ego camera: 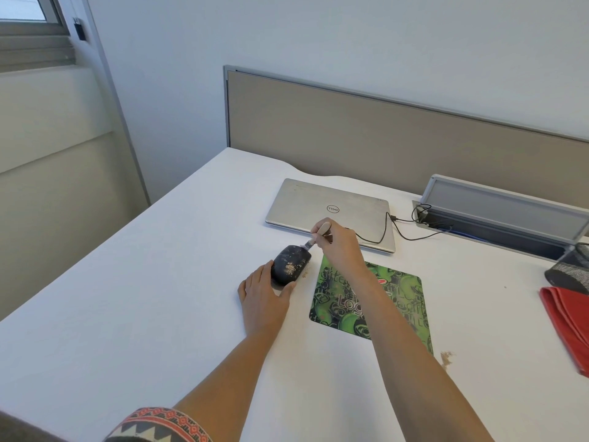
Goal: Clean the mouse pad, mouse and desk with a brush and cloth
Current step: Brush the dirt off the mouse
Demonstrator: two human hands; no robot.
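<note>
1. Steadying the mouse [290, 264] with the left hand [263, 296]: near end pinched loosely between thumb and forefinger, other fingers laid nearly straight on the desk [153, 282], probably to stop it sliding under the strokes.
2. Gripping the brush [319, 233] in the right hand [340, 248], fingers curled tight round the handle, bristles angled down onto the mouse's far end, just beyond the left fingertips.
3. Not yet swept off: pale crumbs [290, 268] on the mouse's back, between the two hands.
4. Under the right forearm, the green mouse pad [398, 301], flat on the desk and just right of the mouse.
5. Close beyond the right hand: a closed laptop [331, 208], its cable [387, 231] trailing rightward; likely to catch anything flicked that way.
6. Far to the right of both hands: the red cloth [567, 320], untouched, beside a grey object [570, 272]; loose debris [446, 358] on the desk near the pad's near corner.
</note>
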